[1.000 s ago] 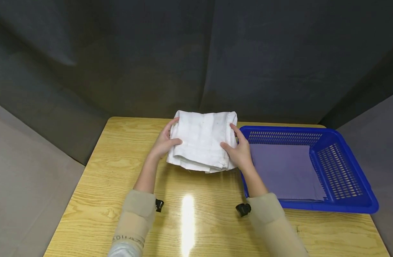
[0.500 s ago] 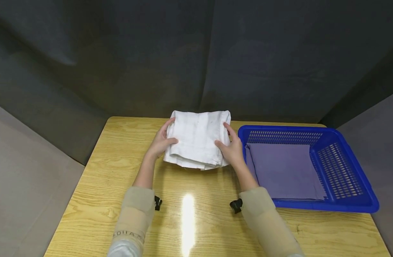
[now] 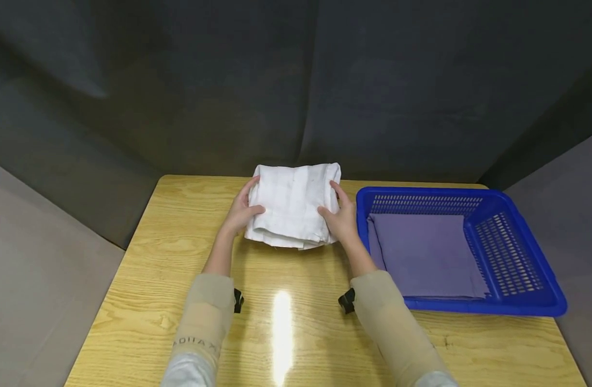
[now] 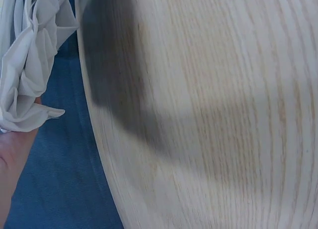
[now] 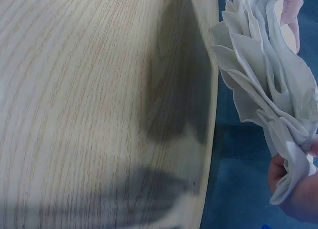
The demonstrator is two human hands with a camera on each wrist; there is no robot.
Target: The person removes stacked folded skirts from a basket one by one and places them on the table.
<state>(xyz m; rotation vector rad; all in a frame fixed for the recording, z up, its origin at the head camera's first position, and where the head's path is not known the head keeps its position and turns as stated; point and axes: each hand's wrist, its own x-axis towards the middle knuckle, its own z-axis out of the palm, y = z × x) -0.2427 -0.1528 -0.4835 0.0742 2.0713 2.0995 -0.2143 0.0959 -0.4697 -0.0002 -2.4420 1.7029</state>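
A folded white cloth is held between both hands near the table's far edge in the head view. My left hand grips its left side, thumb on top and fingers behind the edge. On the opposite side my right hand pinches it the same way. Several loose layers of the white cloth show from the side in the right wrist view, raised above the table with a shadow below. In the left wrist view, part of the white cloth and of the left hand fill the left border.
A blue plastic basket with slotted walls stands on the table's right side. Folded purple cloth lies flat inside it. The wooden table ends at a dark curtain behind. Grey panels flank both sides.
Both hands have shifted the white cloth a little to the left, away from the basket. The right hand and forearm moved off the basket's left rim, uncovering more purple cloth.
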